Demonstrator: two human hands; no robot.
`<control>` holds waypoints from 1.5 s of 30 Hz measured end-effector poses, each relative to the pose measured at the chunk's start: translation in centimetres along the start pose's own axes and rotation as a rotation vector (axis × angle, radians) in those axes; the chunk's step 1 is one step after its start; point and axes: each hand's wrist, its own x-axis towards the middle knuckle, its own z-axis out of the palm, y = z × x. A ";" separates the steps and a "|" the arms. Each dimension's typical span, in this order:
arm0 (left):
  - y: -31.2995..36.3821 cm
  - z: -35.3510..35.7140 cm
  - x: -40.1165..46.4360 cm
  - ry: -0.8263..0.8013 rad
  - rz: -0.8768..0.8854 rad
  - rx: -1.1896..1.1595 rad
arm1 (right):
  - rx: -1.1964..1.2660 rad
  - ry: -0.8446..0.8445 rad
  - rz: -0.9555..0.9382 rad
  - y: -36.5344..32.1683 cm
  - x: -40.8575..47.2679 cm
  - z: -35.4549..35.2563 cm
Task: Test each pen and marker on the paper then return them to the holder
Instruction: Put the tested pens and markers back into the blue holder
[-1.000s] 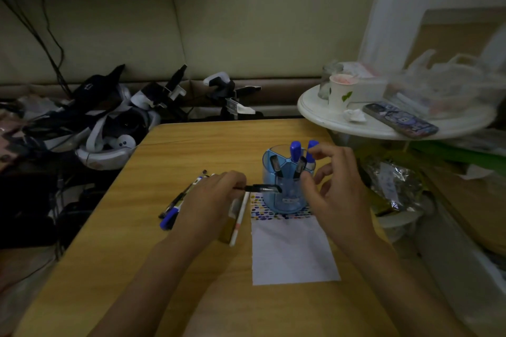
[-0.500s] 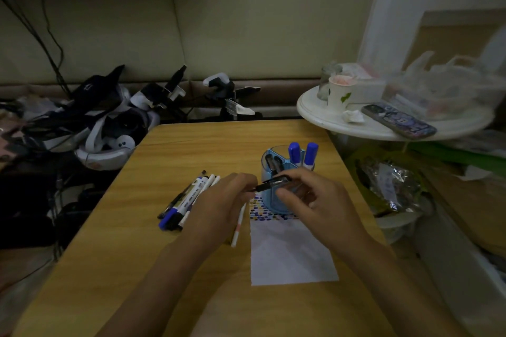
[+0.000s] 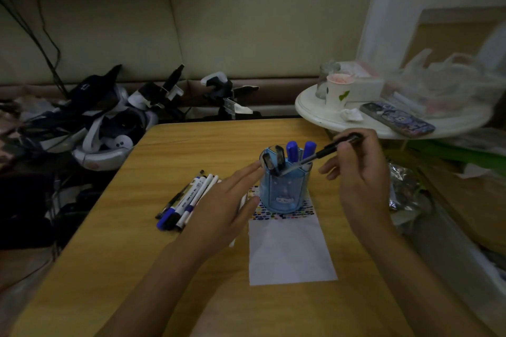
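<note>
While fingers (image 3: 345,145) pinch it, pen (image 3: 323,152) enters holder (image 3: 284,191)

Left hand (image 3: 224,210) flat, fingers spread, right hand (image 3: 356,172) raised, fingers pinched

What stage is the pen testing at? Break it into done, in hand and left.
Done: four pens or markers already stand in the blue holder.
In hand: the right hand tilts a black pen tip-first into the holder; the left hand is open beside it.
Left: a bundle of pens still lies on the table. The paper looks blank in this dim view.
</note>
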 end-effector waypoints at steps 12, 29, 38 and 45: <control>-0.1 -0.3 0.0 -0.018 -0.006 -0.053 | -0.222 -0.137 -0.041 1.3 -0.4 0.7; -0.8 -0.8 -0.1 -0.027 0.038 -0.071 | -0.418 -0.369 -0.185 2.5 -1.0 2.1; -3.2 -0.8 -0.6 -0.122 -0.005 0.155 | -0.395 -0.350 -0.124 2.5 -1.2 1.7; -3.7 0.1 -1.1 -0.171 0.030 0.219 | -0.401 -0.351 -0.131 2.4 -1.5 1.6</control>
